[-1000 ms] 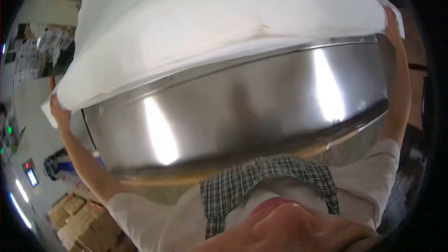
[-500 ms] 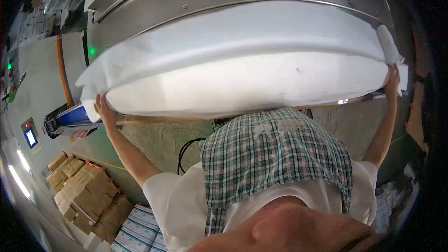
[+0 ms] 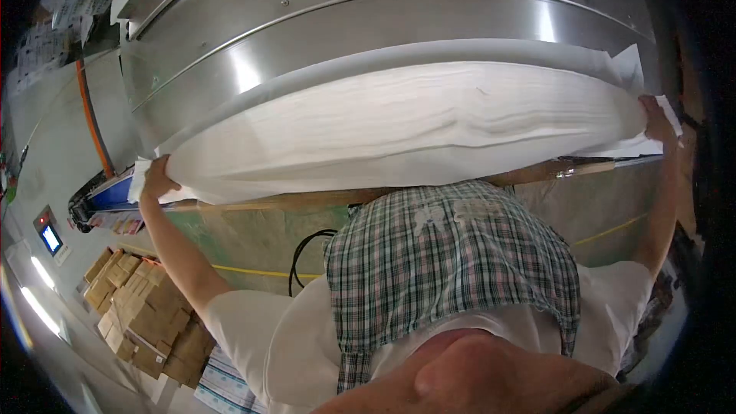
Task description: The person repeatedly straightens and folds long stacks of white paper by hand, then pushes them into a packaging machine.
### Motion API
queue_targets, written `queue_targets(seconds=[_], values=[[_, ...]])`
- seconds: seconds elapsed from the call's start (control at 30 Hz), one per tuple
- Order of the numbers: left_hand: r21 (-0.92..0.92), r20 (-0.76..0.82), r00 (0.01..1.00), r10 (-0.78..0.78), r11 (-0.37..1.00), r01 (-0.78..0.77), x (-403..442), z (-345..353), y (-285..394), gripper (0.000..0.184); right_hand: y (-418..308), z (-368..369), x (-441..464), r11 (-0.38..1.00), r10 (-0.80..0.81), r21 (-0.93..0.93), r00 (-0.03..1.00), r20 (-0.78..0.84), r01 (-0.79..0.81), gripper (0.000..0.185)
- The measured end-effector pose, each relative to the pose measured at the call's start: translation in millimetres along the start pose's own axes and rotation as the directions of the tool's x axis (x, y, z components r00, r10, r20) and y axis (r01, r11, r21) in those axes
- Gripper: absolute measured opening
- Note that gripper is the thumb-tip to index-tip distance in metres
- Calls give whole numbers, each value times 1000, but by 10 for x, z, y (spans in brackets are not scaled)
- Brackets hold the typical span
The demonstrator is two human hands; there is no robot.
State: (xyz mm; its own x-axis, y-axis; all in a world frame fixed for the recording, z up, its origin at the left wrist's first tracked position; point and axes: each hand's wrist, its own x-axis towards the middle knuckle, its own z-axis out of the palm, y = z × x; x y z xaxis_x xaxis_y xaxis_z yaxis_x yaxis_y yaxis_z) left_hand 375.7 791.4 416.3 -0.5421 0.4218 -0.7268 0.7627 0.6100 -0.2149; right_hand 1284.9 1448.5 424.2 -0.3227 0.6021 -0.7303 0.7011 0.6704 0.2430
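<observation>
I observe glossy, smooth metal panels (image 3: 337, 19); matt white sheeting (image 3: 399, 115), softly wrinkled, cloth or paper unclear; woven plaid cloth apron (image 3: 452, 261); matt cardboard boxes (image 3: 146, 314).

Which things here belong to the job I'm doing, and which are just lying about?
In the job:
Layered white sheeting, gripped by left hand and right hand
Metal panel behind it, probably

Lying about, it seems:
Stacked cardboard boxes
Blue-and-white packages
</observation>
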Motion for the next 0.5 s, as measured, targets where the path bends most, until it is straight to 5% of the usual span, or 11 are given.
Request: queue_targets(seconds=[0.07, 0.13, 0.2, 0.23, 0.3, 0.4, 0.43, 0.47, 0.5], values=[[150, 37, 998, 44, 987, -49, 454, -2, -281, 87, 147, -238, 251, 997, 82, -9, 980, 183, -82, 86], [-22, 117, 983, 142, 990, -140, 343, -525, 743, 66, 627, 89, 697, 994, 112, -28, 938, 329, -108, 87], [-269, 43, 994, 99, 960, -84, 1048, -310, 449, 47, 818, 288, 1174, 991, 132, -88, 894, 428, -104, 89], [-275, 41, 995, 93, 958, -78, 1196, -323, 515, 47, 568, 126, 1320, 886, 223, -464, 884, 412, -6, 82], [-181, -120, 979, 164, 966, -184, 1235, -330, 701, 41, -6, -358, 884, 899, 164, -438, 918, 361, 12, 83], [-90, -190, 970, 150, 981, -169, 837, -497, 1254, 39, 766, 87, 1191, 869, 26, -459, 908, 418, 186, 77], [-95, -190, 972, 142, 982, -162, 752, -466, 1335, 39, 881, 156, 1204, 924, 122, -380, 919, 375, 33, 68], [-72, -411, 900, 148, 978, -194, 663, -440, 1388, 36, 1062, 284, 1250, 951, 218, -286, 914, 341, -120, 59], [-38, -611, 777, 151, 975, -219, 561, -424, 1479, 33, 1537, 593, 1376, 822, -88, -526, 962, 258, 216, 38]])
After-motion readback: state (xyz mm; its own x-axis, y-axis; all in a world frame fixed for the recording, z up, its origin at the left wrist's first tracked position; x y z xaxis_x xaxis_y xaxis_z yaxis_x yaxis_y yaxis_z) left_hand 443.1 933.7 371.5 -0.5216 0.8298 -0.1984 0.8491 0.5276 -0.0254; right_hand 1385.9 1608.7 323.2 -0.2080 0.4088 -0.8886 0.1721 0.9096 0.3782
